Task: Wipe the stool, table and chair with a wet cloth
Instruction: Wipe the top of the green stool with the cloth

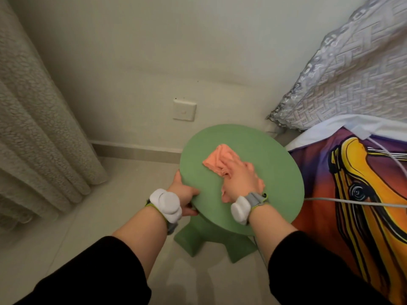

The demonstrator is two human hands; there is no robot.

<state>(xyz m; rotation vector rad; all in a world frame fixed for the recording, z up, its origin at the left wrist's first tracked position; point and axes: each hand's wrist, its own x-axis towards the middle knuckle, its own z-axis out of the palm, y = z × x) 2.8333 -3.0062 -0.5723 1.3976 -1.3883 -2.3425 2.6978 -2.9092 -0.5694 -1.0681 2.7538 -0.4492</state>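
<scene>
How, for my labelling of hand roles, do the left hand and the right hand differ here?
The left hand grips the rim of the green stool, while the right hand lies on top of its seat. The left hand's fingers curl round the edge; the right hand's are stretched flat. The left hand has no cloth; the right hand presses the orange cloth. Both act on the same stool.

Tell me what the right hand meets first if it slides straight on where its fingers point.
The right hand presses the orange cloth, so it would push that first, across the green stool to its far rim; beyond, probably the wall socket.
</scene>
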